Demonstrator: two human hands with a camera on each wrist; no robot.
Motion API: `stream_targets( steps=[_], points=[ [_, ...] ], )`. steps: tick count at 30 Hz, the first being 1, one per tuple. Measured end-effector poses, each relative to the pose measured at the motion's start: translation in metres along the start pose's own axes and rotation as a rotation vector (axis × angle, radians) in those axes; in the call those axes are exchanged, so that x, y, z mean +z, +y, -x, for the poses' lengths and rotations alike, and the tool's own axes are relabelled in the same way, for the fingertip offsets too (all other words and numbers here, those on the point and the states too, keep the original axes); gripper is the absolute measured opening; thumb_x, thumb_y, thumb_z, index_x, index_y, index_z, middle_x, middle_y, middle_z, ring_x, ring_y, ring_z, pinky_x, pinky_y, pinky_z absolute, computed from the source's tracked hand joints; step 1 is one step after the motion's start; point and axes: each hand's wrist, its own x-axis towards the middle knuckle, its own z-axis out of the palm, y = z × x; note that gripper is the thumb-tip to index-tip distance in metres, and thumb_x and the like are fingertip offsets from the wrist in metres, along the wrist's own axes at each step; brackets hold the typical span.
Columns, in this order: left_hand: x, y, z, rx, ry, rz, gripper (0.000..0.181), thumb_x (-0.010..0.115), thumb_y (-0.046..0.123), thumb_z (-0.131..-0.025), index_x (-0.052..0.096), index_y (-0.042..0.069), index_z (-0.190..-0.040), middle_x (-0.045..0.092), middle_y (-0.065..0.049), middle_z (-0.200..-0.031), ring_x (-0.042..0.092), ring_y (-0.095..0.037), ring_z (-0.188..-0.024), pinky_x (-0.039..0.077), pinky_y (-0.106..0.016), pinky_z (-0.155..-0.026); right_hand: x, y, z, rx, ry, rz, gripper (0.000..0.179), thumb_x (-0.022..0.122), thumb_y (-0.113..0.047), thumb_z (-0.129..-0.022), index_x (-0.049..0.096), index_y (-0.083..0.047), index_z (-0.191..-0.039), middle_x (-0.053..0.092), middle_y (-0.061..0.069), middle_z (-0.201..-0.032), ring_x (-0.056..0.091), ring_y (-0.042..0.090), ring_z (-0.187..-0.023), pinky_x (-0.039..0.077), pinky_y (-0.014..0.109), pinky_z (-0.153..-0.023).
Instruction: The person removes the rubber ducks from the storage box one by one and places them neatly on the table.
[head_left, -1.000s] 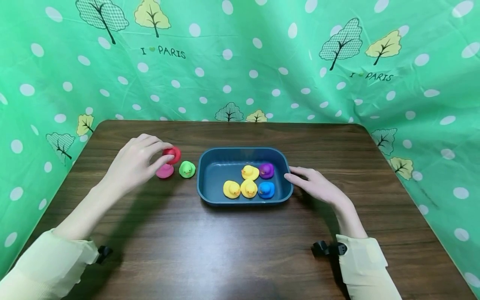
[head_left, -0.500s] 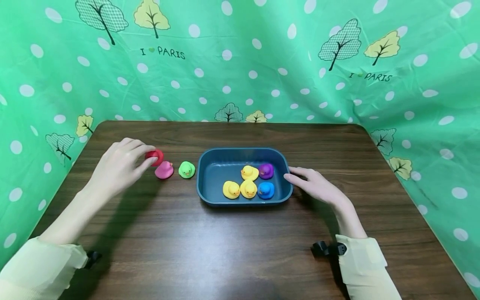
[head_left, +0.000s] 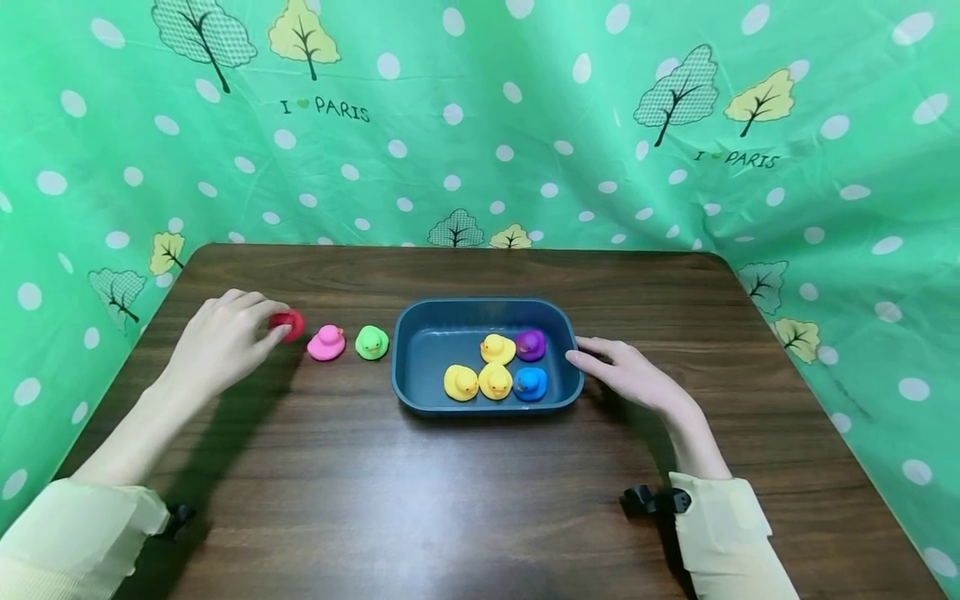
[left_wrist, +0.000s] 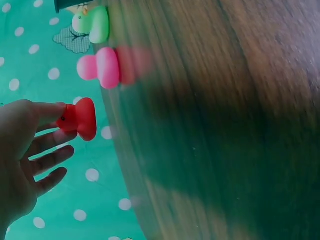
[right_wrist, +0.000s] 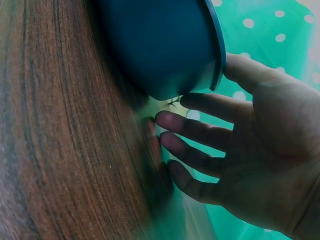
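Observation:
My left hand [head_left: 221, 340] pinches a red rubber duck [head_left: 294, 325] by its head between thumb and index finger. In the left wrist view a small gap shows between the red duck [left_wrist: 87, 120] and the tabletop. To its right stand a pink rubber duck [head_left: 326, 343] and a green rubber duck [head_left: 372, 342]. A dark blue tray [head_left: 435, 329] holds several yellow ducks [head_left: 497, 381], a purple duck [head_left: 531, 345] and a blue duck [head_left: 530, 384]. My right hand [head_left: 633, 371] rests at the tray's right end, thumb at the rim, the other fingers loosely extended below it.
The brown wooden table [head_left: 465, 492] reaches back to a green dotted curtain [head_left: 480, 125]. Yellowish sleeves cover both forearms, and a black strap device [head_left: 654, 501] sits at the right wrist.
My left hand has carried the red duck leftward from above the pink duck and lowered it to the pink duck's left. The right hand and the tray hold their place.

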Motion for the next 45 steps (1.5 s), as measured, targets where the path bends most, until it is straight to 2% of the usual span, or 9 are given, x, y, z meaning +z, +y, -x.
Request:
stream_targets(
  steps=[8, 17, 39, 45],
  points=[
    [0.01, -0.012, 0.009, -0.035, -0.041, -0.008, 0.022, 0.079, 0.013, -0.085, 0.077, 0.004, -0.104, 0.075, -0.018, -0.096, 0.063, -0.042, -0.095, 0.046, -0.059, -0.075, 0.002, -0.001, 0.0, -0.001, -0.002, -0.014, 0.064, 0.05, -0.055, -0.104, 0.05, -0.014, -0.153, 0.054, 0.016, -0.154, 0.045, 0.04, -0.147, 0.038, 0.064, -0.117],
    [0.014, -0.014, 0.012, -0.059, -0.091, -0.009, 0.021, 0.08, 0.015, -0.085, 0.077, 0.005, -0.103, 0.076, -0.019, -0.096, 0.064, -0.043, -0.097, 0.047, -0.061, -0.077, 0.004, 0.0, 0.0, 0.014, 0.0, -0.005, 0.066, 0.05, -0.057, -0.104, 0.049, -0.014, -0.153, 0.054, 0.016, -0.154, 0.045, 0.04, -0.147, 0.038, 0.064, -0.117],
    [0.011, -0.013, 0.004, -0.105, -0.208, 0.018, 0.026, 0.077, 0.02, -0.09, 0.077, 0.004, -0.111, 0.077, -0.021, -0.104, 0.068, -0.043, -0.096, 0.052, -0.063, -0.079, 0.001, 0.003, 0.0, 0.016, 0.009, -0.007, 0.065, 0.05, -0.057, -0.104, 0.05, -0.015, -0.153, 0.054, 0.015, -0.154, 0.045, 0.04, -0.147, 0.038, 0.065, -0.117],
    [0.008, -0.012, 0.003, -0.109, -0.197, 0.018, 0.029, 0.08, 0.023, -0.088, 0.077, 0.005, -0.111, 0.076, -0.021, -0.107, 0.064, -0.046, -0.103, 0.049, -0.064, -0.084, 0.001, 0.004, 0.0, 0.013, 0.003, -0.003, 0.065, 0.05, -0.057, -0.104, 0.05, -0.014, -0.153, 0.054, 0.016, -0.154, 0.046, 0.041, -0.146, 0.04, 0.065, -0.116]
  ],
)
